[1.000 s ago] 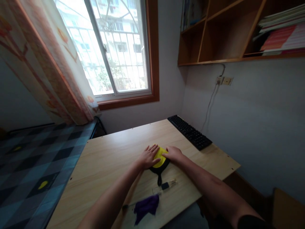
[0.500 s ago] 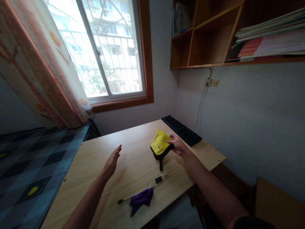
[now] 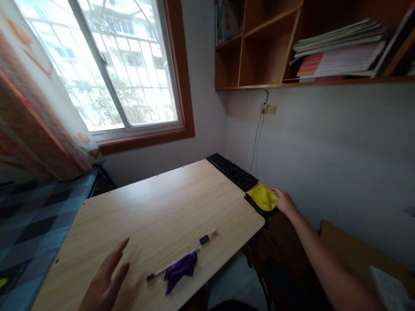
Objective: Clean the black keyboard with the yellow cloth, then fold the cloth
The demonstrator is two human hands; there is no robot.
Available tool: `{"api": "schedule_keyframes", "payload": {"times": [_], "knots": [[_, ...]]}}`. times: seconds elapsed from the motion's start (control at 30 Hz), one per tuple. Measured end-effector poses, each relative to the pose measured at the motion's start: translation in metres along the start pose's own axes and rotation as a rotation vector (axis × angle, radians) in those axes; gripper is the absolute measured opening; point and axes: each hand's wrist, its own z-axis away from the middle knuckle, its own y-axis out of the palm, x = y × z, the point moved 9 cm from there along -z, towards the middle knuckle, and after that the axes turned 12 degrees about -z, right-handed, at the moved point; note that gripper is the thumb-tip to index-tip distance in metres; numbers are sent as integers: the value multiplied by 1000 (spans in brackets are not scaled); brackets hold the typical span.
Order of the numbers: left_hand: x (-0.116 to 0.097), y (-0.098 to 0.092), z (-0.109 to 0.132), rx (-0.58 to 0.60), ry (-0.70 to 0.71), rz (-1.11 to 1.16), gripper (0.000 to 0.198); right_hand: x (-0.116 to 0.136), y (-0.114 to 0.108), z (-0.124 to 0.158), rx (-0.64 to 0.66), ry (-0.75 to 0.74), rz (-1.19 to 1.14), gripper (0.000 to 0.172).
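Observation:
My right hand (image 3: 282, 201) grips the edge of a yellow cloth (image 3: 262, 198) with black trim and a black loop. The cloth is at the table's right corner, close to the near end of the black keyboard (image 3: 231, 171). Over the table's left part, my left hand (image 3: 108, 270) hangs with fingers apart and holds nothing. Near the front edge lies a purple cloth (image 3: 180, 268), crumpled over a toothbrush (image 3: 155, 274) whose dark bristle end sticks out. A small dark block (image 3: 204, 239) with thin wire-like pieces lies just beyond it.
The wooden table (image 3: 136, 207) has a checked-covered surface (image 3: 35, 216) to its left. A wall shelf (image 3: 259, 82) with books and a socket (image 3: 268, 109) with a hanging cord are on the right. A brown board (image 3: 350, 250) stands low at the right.
My right hand has carried the yellow cloth rightward, from over the table to its right corner beside the keyboard. My left hand has drawn back toward me. The view has turned right.

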Motion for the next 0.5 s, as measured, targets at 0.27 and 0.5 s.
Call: {"api": "schedule_keyframes", "payload": {"times": [0.27, 0.5], "knots": [[-73, 45, 30, 140, 465, -459, 62, 10, 80, 23, 348, -144, 742, 62], [-59, 56, 56, 121, 449, -532, 68, -6, 95, 13, 444, -133, 814, 67]]}}
